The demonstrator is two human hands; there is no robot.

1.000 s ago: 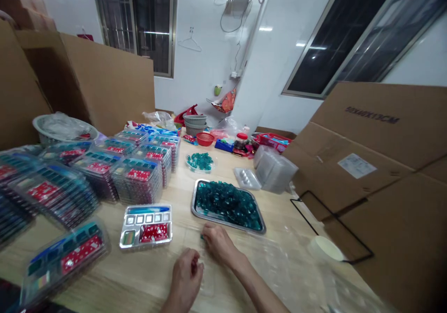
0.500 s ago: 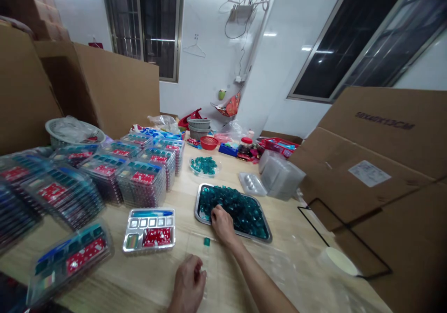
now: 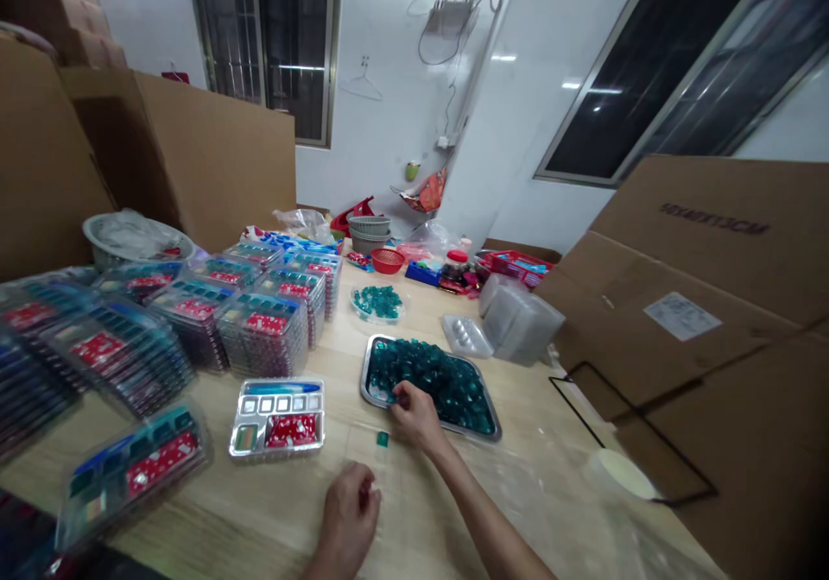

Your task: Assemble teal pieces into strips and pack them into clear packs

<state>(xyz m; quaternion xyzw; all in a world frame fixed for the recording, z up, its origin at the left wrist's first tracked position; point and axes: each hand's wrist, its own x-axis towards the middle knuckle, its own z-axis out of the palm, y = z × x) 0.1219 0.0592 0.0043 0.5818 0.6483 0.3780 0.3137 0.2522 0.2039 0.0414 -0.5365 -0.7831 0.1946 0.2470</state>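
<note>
My right hand (image 3: 418,420) is at the near left edge of a metal tray (image 3: 497,427) heaped with small dark teal translucent pieces (image 3: 446,381). Its fingers are pinched together at the pile; whatever they hold is hidden. Nearer to me, my left hand (image 3: 350,511) rests over the table with thumb and fingers curled together, and I cannot make out anything in them. A single teal square (image 3: 382,438) lies between the two hands. Left of it sits a clear compartment tray (image 3: 259,431) with a blue pen-like item, a red dotted packet (image 3: 293,430) and an empty row of square wells.
Stacks of filled clear trays (image 3: 265,347) crowd the left, with one filled tray (image 3: 133,476) lying nearer. Beyond the metal tray stands a round dish (image 3: 379,304) of teal pieces. Empty clear trays (image 3: 522,321), a tape roll (image 3: 625,474) and a cardboard box (image 3: 686,278) are on the right.
My right hand has shifted slightly at the tray's near left edge, its fingers now pinched more visibly. The left hand stays almost in place. The view has tilted a little.
</note>
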